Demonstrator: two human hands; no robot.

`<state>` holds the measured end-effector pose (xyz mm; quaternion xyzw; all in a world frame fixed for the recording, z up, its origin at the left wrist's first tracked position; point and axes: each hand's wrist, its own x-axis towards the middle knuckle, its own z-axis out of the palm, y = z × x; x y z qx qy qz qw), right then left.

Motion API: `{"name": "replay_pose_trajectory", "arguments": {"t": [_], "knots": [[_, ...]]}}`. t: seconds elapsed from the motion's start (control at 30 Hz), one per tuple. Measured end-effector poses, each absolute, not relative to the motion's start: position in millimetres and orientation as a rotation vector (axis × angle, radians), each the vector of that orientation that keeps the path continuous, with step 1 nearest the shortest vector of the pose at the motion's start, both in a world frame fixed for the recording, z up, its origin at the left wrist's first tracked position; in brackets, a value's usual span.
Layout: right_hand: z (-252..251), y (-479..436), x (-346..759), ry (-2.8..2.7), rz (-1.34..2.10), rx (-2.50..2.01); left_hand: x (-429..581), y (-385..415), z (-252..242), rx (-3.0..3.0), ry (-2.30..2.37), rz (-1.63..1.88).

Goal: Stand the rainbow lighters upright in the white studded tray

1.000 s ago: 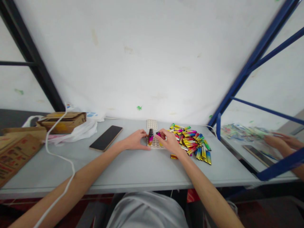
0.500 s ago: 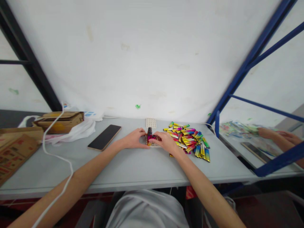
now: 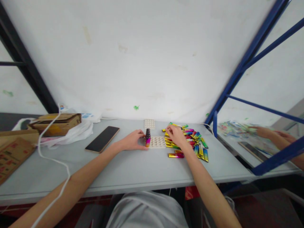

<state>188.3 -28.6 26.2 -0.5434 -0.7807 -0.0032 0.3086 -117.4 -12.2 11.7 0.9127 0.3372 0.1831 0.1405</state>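
Gripping upright lighters (image 3: pixel 148 141) at L end of tray (image 3: pixel 158 142), L hand (image 3: pixel 132 141) spans row, thumb-to-fingers; R hand (image 3: pixel 176 135) over pile (image 3: pixel 196 136) R of tray, can't tell grip.

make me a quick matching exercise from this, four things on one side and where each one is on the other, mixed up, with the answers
Things
1. phone
2. left hand
3. right hand
4. white tray nearest the wall

Places
A. at the loose pile of shiny pieces
B. at the back of the table
C. lying flat, to the left of both hands
D. at the upright row of black-topped pieces

Pairs: 1-C, 2-D, 3-A, 4-B
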Motion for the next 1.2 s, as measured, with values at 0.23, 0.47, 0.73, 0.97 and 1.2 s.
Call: {"name": "replay_pose_trajectory", "arguments": {"t": [0.23,0.47,0.73,0.97,1.2], "knots": [[15,-10,228,-2.18,-0.074,-1.606,-118,-12,12,2.648,0.966,0.53],[13,1,220,-2.26,-0.179,-1.668,-117,-13,13,2.652,0.986,0.513],[14,5,204,-2.34,-0.144,-1.727,-117,-15,14,2.656,0.986,0.524],[4,9,209,-2.275,-0.149,-1.872,-117,-15,14,2.651,0.988,0.515],[14,3,205,-2.195,-0.097,-1.844,-117,-15,14,2.651,0.986,0.523]]}}
